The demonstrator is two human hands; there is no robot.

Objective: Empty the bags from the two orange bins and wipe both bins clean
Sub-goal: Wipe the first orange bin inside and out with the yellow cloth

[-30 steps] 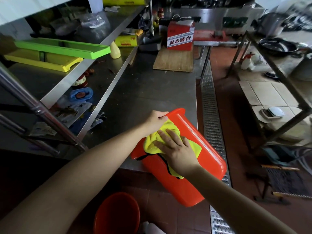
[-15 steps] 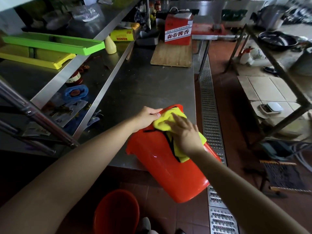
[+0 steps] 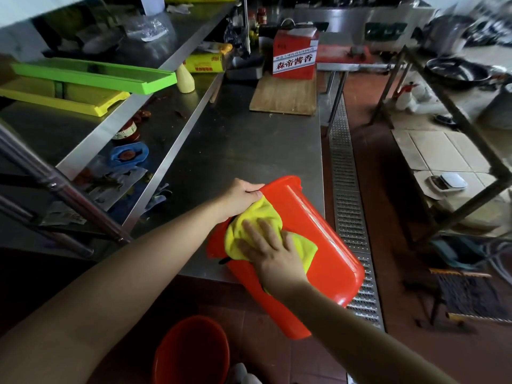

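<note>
At centre frame the left hand (image 3: 239, 194) grips the orange bin's (image 3: 329, 245) rim; the right hand (image 3: 270, 249), fingers spread flat, presses a yellow cloth (image 3: 259, 217) onto its side. The bin overhangs the steel table (image 3: 235, 139); hard wiping could tip it toward the second bin (image 3: 191, 350) at bottom.

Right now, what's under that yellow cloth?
The tilted orange bin is under the yellow cloth; the right hand presses it flat against the bin's side. The patch of bin beneath the cloth is covered, so dirt there can't be seen.
</note>
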